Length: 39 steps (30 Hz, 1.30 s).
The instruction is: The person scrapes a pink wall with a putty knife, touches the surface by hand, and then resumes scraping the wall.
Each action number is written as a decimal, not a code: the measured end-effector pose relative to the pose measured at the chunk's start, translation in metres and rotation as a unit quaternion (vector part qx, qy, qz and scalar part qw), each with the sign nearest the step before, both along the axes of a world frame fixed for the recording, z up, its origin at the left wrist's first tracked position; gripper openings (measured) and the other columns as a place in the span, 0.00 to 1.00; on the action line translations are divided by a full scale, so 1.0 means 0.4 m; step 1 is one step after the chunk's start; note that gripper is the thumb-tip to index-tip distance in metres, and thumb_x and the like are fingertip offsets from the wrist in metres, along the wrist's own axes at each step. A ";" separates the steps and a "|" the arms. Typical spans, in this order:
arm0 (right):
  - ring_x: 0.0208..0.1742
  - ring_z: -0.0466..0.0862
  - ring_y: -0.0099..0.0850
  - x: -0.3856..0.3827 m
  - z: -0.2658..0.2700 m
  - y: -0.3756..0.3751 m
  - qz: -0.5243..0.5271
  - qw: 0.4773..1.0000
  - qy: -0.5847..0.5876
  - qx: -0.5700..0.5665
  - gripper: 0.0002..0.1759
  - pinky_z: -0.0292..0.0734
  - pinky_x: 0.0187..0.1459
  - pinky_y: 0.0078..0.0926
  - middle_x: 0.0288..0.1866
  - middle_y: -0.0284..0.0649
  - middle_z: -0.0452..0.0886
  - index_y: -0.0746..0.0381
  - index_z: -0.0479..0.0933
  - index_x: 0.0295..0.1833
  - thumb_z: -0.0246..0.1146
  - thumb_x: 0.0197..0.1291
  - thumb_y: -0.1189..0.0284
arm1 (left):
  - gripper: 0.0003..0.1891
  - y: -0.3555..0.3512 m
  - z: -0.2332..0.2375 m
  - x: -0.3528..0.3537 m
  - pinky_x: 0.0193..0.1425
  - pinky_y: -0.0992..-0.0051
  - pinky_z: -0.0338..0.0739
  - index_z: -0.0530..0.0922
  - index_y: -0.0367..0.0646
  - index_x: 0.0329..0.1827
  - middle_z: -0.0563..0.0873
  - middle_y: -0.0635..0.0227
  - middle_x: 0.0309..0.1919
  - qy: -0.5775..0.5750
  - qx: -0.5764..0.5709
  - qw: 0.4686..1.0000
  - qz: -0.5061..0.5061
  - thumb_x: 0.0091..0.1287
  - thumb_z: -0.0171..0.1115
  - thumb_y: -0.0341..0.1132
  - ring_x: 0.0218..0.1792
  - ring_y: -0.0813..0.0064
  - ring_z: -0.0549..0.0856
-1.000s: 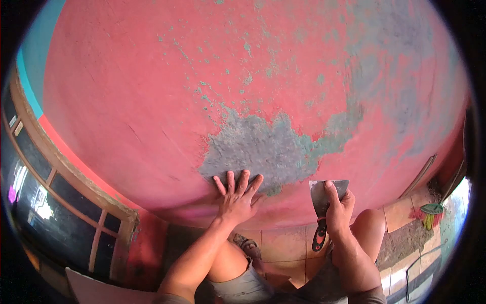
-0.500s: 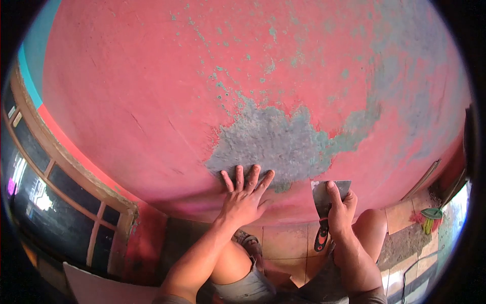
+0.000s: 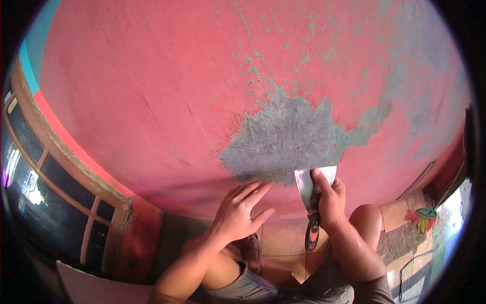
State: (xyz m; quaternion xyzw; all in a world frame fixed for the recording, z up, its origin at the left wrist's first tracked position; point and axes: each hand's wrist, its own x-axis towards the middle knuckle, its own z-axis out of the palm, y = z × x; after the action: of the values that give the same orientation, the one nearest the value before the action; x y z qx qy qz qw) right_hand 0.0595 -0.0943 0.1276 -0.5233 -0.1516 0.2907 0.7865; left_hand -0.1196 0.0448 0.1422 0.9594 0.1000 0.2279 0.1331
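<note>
A red wall (image 3: 167,101) with a bare grey patch (image 3: 288,134) fills the view. Just below the patch's lower left edge is my left hand (image 3: 238,210), holding nothing, its fingers stretched out and the thumb apart. Whether its fingertips touch the wall I cannot tell. My right hand (image 3: 330,197) is closed round a putty knife (image 3: 305,188), thumb on the flat metal blade. The blade points up at the lower edge of the grey patch, and the black and red handle hangs below the hand.
A wood-framed window (image 3: 91,218) is at the left, above a pale board (image 3: 96,286) in the lower left corner. Floor tiles (image 3: 283,240) lie below the wall. At the right are a green and red broom (image 3: 425,215) and a dark cable (image 3: 402,278).
My left hand has moved down off the grey patch, its fingers closer together. My right hand and the putty knife have shifted left and slightly up. The view has turned a little.
</note>
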 end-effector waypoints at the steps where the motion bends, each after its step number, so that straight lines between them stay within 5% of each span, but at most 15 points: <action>1: 0.23 0.77 0.17 0.001 0.016 0.008 -0.011 1.000 0.018 0.015 0.16 0.69 0.25 0.20 0.26 0.31 0.81 0.64 0.82 0.37 0.64 0.70 0.61 | 0.27 -0.008 0.002 0.008 0.67 0.58 0.74 0.77 0.38 0.66 0.82 0.53 0.60 -0.029 -0.067 0.997 -0.015 0.66 0.69 0.41 0.64 0.53 0.80; 2: 0.29 0.80 0.18 0.012 0.031 0.002 0.036 0.998 0.043 0.013 0.12 0.72 0.30 0.19 0.34 0.30 0.84 0.61 0.82 0.43 0.66 0.70 0.62 | 0.25 -0.018 0.006 0.025 0.65 0.62 0.75 0.78 0.36 0.63 0.85 0.53 0.55 -0.058 -0.134 0.989 -0.030 0.67 0.69 0.41 0.59 0.56 0.84; 7: 0.23 0.77 0.19 -0.026 0.072 0.063 -0.001 0.997 0.012 0.072 0.16 0.69 0.23 0.22 0.27 0.32 0.81 0.64 0.81 0.36 0.64 0.71 0.61 | 0.23 -0.039 -0.042 0.102 0.47 0.75 0.77 0.80 0.36 0.56 0.88 0.64 0.41 -0.153 -0.540 0.825 -0.067 0.80 0.51 0.50 0.43 0.76 0.86; 8: 0.23 0.77 0.20 -0.028 0.061 0.062 0.004 0.999 0.002 0.043 0.17 0.69 0.23 0.22 0.26 0.33 0.81 0.64 0.81 0.35 0.64 0.71 0.61 | 0.26 -0.057 -0.055 0.116 0.40 0.78 0.74 0.80 0.38 0.52 0.86 0.70 0.35 -0.190 -0.527 0.827 -0.049 0.82 0.44 0.53 0.36 0.80 0.83; 12: 0.24 0.76 0.19 -0.048 -0.070 0.059 0.005 0.999 0.011 -0.051 0.18 0.71 0.24 0.23 0.26 0.32 0.80 0.66 0.80 0.35 0.65 0.70 0.61 | 0.22 -0.086 -0.164 0.129 0.37 0.79 0.72 0.78 0.40 0.44 0.82 0.72 0.31 -0.175 -0.565 0.805 0.050 0.82 0.46 0.51 0.32 0.82 0.79; 19: 0.32 0.76 0.16 -0.079 -0.275 0.089 -0.047 0.996 0.016 -0.069 0.17 0.73 0.33 0.21 0.31 0.30 0.83 0.68 0.83 0.37 0.67 0.69 0.63 | 0.21 -0.104 -0.342 0.204 0.56 0.71 0.74 0.77 0.34 0.52 0.83 0.61 0.43 -0.176 -0.503 0.837 0.125 0.83 0.44 0.45 0.47 0.74 0.80; 26: 0.34 0.76 0.16 -0.064 -0.305 0.104 -0.046 0.994 -0.015 -0.094 0.17 0.74 0.35 0.22 0.31 0.31 0.84 0.70 0.84 0.38 0.66 0.71 0.64 | 0.27 -0.119 -0.357 0.219 0.55 0.69 0.74 0.77 0.32 0.53 0.84 0.59 0.44 -0.148 -0.580 0.781 0.176 0.83 0.41 0.51 0.48 0.70 0.80; 32: 0.35 0.77 0.17 -0.069 -0.307 0.112 -0.075 0.994 -0.034 -0.078 0.16 0.75 0.36 0.22 0.32 0.32 0.85 0.70 0.84 0.39 0.65 0.71 0.66 | 0.26 -0.110 -0.384 0.229 0.49 0.70 0.76 0.79 0.30 0.50 0.86 0.57 0.41 -0.178 -0.496 0.831 0.178 0.83 0.41 0.48 0.44 0.72 0.83; 39: 0.35 0.77 0.17 -0.053 -0.281 0.100 -0.057 0.989 -0.073 -0.118 0.16 0.75 0.36 0.22 0.32 0.33 0.85 0.72 0.84 0.39 0.65 0.71 0.66 | 0.25 -0.115 -0.380 0.246 0.51 0.69 0.76 0.79 0.30 0.51 0.86 0.57 0.41 -0.192 -0.525 0.811 0.171 0.83 0.42 0.47 0.45 0.72 0.82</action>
State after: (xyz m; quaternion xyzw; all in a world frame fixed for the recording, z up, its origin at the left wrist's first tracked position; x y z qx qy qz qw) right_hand 0.0384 -0.0544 0.0151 -0.6400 -0.1434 0.2218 0.7215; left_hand -0.0212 -0.0011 -0.0097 0.6478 0.3390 0.3397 0.5917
